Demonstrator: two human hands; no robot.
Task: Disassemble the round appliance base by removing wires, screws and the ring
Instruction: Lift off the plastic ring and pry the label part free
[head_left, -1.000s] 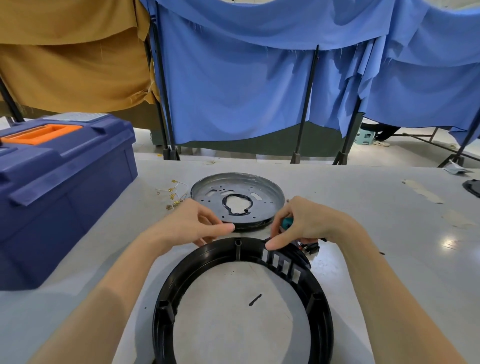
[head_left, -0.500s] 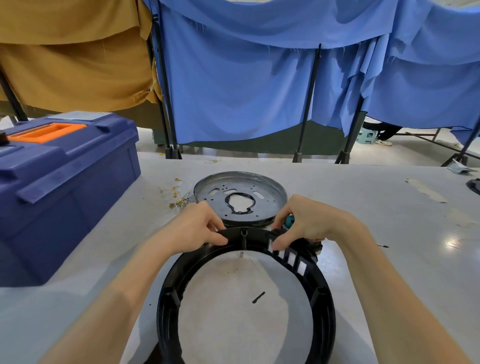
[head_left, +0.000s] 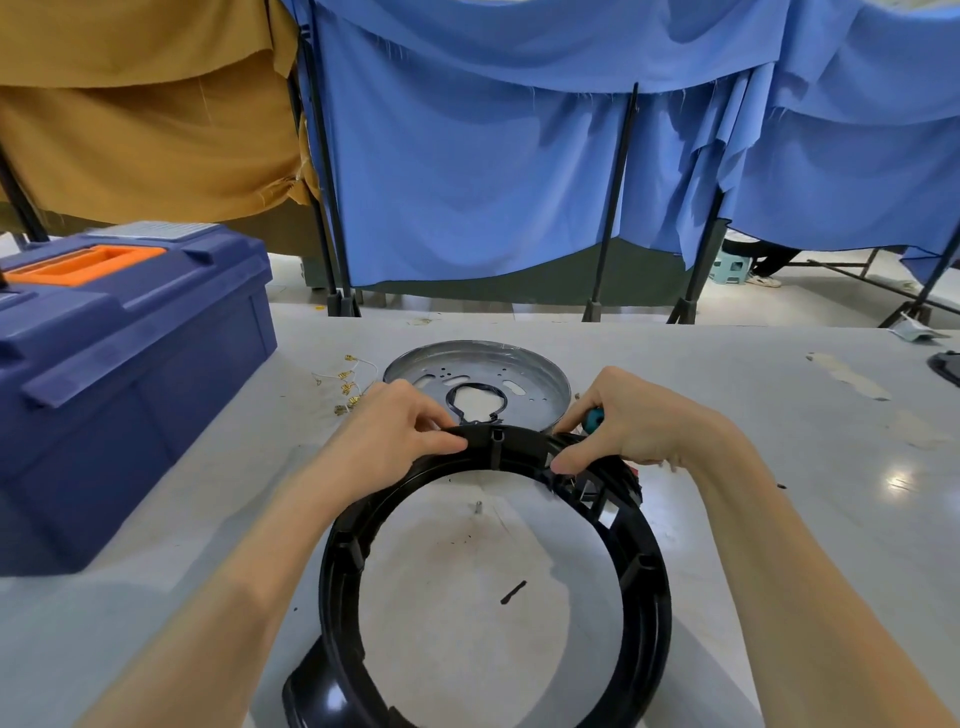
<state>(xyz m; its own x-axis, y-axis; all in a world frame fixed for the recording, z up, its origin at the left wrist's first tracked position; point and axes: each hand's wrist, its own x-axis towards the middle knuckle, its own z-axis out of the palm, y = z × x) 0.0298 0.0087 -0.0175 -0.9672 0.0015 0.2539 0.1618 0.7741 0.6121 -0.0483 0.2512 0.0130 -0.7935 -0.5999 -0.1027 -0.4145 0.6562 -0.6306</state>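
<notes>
One black ring (head_left: 644, 571) is pinched at its far rim by two hands: the left hand (head_left: 395, 431) at 11 o'clock, the right hand (head_left: 639, 426) at 1 o'clock. One metal plate (head_left: 540, 384) is seen just beyond at 12 o'clock on the counter (head_left: 779, 415), and one blue toolbox (head_left: 130, 364) at 9 o'clock.

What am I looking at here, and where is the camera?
No machine: the grips are a person's bare hands, and the single camera sits on their head, looking down. The left grip and right grip both pinch the far rim of a black plastic ring, part of a round appliance base. Behind it on the grey table lies a round metal plate, with loose gold-tipped wires to its left and a blue toolbox further left. A small screw lies inside the ring.
</notes>
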